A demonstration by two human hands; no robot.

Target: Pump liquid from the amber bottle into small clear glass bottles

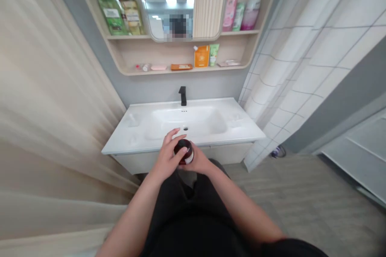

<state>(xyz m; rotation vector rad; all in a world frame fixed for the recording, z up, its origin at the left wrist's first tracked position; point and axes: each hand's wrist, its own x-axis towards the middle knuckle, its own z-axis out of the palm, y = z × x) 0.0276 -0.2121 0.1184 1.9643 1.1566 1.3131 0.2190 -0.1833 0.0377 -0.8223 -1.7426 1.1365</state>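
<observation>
I hold a small dark red jar (pixel 184 151) with a white label in front of my body, just short of the front edge of the white washbasin (pixel 144 136). My right hand (pixel 197 163) cups the jar from below and behind, fingers wrapped round it. My left hand (pixel 169 153) comes in from the left, its fingers curled over the jar's dark top and its thumb against the side.
A black tap (pixel 182 95) stands at the back of the basin. Above hang a mirror (pixel 169 0) and wooden shelves (pixel 181 70) with bottles, tubes and boxes. A checked shower curtain (pixel 289 72) hangs to the right and a pale wall panel (pixel 45 108) closes in on the left.
</observation>
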